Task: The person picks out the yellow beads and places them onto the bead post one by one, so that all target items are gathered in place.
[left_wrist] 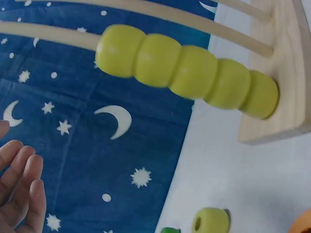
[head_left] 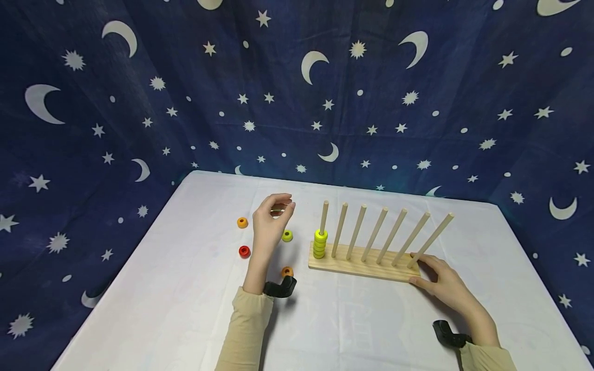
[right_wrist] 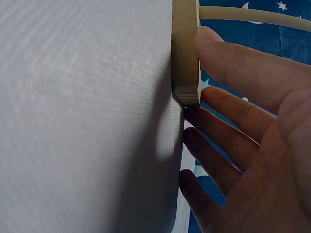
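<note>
A wooden peg rack [head_left: 362,266] with several upright pegs stands on the table. Yellow-green beads [left_wrist: 194,73] are stacked on its leftmost peg, down to the base. My left hand [head_left: 270,221] is raised to the left of that peg, fingers loosely curved. Nothing shows between its fingertips [left_wrist: 36,167] in the left wrist view. At the rack's right end, my right hand [head_left: 443,286] grips the base, with the thumb [right_wrist: 233,60] on the near edge and a finger at the far side. A loose yellow-green bead [head_left: 287,236] lies just beyond my left wrist.
An orange bead [head_left: 242,222] and a red bead [head_left: 244,252] lie left of my left hand. Another orange bead [head_left: 287,271] sits by the left wrist camera [head_left: 280,287]. Part of a green bead [left_wrist: 170,230] shows in the left wrist view. A star-patterned cloth [head_left: 278,129] hangs behind the table.
</note>
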The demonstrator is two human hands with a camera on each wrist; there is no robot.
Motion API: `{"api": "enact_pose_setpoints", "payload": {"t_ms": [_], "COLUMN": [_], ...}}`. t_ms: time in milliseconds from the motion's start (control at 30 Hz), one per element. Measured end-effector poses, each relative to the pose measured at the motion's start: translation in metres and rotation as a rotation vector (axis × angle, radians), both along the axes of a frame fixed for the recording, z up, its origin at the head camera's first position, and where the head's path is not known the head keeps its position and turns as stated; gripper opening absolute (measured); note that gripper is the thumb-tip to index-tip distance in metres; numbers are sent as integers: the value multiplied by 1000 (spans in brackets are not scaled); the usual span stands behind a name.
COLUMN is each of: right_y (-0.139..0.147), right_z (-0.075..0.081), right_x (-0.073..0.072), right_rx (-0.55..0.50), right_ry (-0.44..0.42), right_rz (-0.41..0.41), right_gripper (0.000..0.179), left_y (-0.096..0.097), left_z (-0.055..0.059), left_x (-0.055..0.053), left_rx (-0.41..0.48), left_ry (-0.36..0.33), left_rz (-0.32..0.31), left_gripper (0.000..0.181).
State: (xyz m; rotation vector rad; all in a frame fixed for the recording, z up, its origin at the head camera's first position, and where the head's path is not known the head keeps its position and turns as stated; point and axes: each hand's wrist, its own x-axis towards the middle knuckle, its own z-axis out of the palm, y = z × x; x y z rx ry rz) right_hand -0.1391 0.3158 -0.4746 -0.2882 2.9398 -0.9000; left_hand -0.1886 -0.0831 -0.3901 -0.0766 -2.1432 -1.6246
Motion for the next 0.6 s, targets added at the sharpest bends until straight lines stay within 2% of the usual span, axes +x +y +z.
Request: {"api": "enact_pose_setpoints", "payload": {"t_ms": [233, 600], "right_y": [0, 1], "right_z": [-1, -1], "right_x": [-1, -1], "right_rx": [-5, -11], "right_ry": [1, 10], "right_rz": [0, 4], "right_gripper": [65, 64], "left_y": [-5, -17], "left_z": [-13, -41], "left_x": [-9, -20], "left_rx": [6, 17], "left_ry": [-62, -146], "left_rz": [43, 104], "left_gripper": [20, 17]}}
